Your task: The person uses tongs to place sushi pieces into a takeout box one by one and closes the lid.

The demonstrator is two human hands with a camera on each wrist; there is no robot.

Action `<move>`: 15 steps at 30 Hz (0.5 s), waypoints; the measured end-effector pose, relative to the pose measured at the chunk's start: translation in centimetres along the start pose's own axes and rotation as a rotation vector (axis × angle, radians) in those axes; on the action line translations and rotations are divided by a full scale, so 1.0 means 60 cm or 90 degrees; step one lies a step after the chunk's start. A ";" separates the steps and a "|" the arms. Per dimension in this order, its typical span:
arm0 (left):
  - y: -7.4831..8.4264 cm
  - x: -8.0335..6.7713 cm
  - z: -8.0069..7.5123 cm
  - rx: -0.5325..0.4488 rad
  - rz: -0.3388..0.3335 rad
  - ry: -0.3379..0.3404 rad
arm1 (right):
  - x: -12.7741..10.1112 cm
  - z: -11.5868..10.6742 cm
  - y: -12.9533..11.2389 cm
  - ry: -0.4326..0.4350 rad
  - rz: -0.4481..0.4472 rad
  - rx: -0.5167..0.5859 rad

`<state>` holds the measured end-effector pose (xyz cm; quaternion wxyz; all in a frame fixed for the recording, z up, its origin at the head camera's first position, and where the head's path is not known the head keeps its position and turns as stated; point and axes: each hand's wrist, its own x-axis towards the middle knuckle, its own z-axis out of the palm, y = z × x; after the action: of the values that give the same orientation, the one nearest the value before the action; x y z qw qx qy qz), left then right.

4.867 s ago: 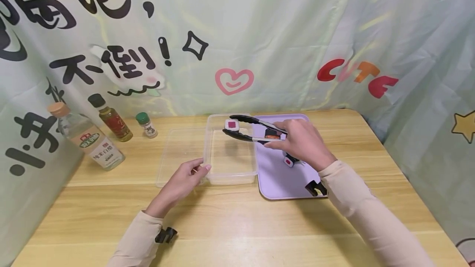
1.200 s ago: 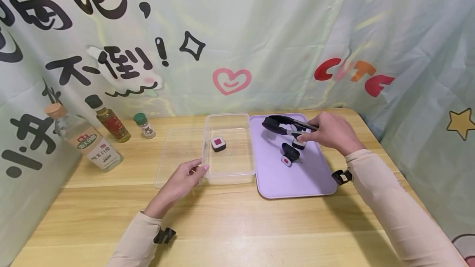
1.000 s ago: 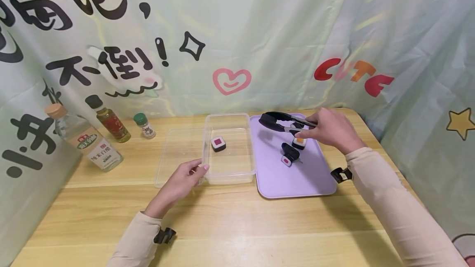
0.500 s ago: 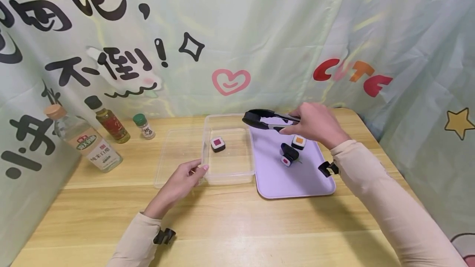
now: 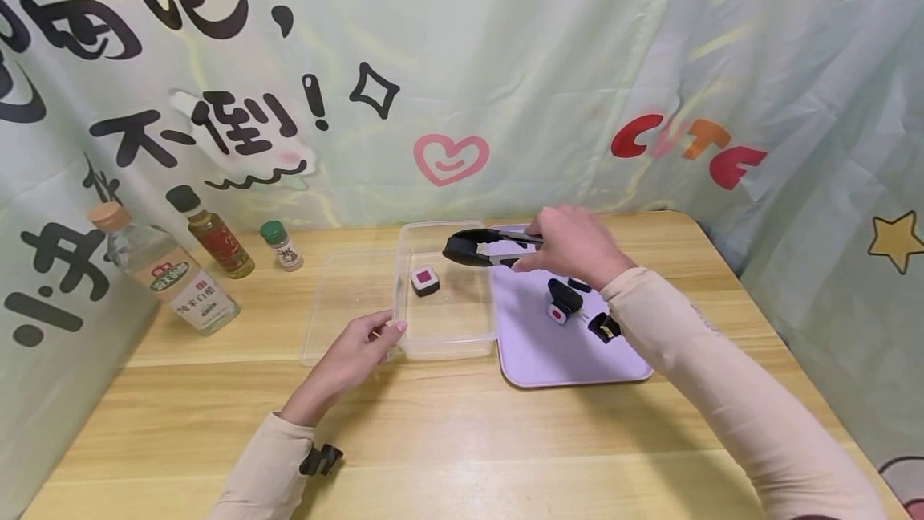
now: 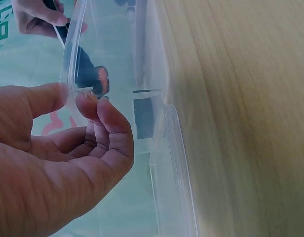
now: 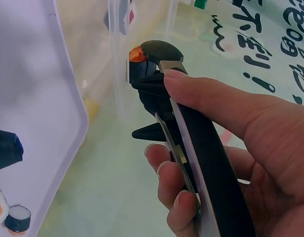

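Note:
My left hand [image 5: 364, 350] pinches the near left corner of a clear plastic box [image 5: 447, 349], thumb on the rim in the left wrist view. My right hand [image 5: 573, 245] grips black and steel tongs [image 5: 505, 259], their tips over the box. Between the tips, the right wrist view shows a dark toy sushi piece with an orange end [image 7: 137, 55]; in the head view the tips mostly hide it. Inside the box lies a square sushi roll with a red centre [image 5: 424, 280]. More sushi pieces [image 5: 557, 313] lie on the purple tray [image 5: 556, 363], partly behind the right forearm.
A clear lid [image 5: 346, 295] lies left of the box. Farther left stand a vinegar bottle [image 5: 191, 295], an oil bottle [image 5: 220, 243] and a green-capped shaker [image 5: 281, 247]. A printed curtain [image 5: 520, 103] hangs behind the table.
Earlier the tongs held the red-centred roll over the box; it now lies inside. The tongs went back over the tray, then moved left over the box again. The left hand stayed put.

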<state>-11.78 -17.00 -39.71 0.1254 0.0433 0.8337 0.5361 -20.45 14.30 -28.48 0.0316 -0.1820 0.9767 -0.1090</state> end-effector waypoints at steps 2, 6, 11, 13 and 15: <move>0.000 0.000 0.000 0.001 -0.001 0.000 | 0.003 0.005 -0.003 -0.003 -0.002 -0.005; -0.001 0.000 0.000 0.003 -0.002 0.002 | 0.005 0.012 -0.007 -0.001 -0.008 -0.007; -0.002 0.000 0.000 0.002 -0.006 0.000 | 0.007 0.018 -0.012 -0.006 0.000 -0.020; -0.002 0.001 -0.001 0.002 -0.005 -0.002 | 0.008 0.019 -0.013 -0.012 0.002 -0.027; -0.003 0.001 -0.001 0.003 -0.004 -0.003 | 0.008 0.021 -0.014 -0.013 -0.001 -0.031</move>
<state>-11.87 -17.11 -39.85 0.1291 0.0422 0.8349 0.5333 -20.46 13.11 -29.52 0.0373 -0.1848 0.9785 -0.0834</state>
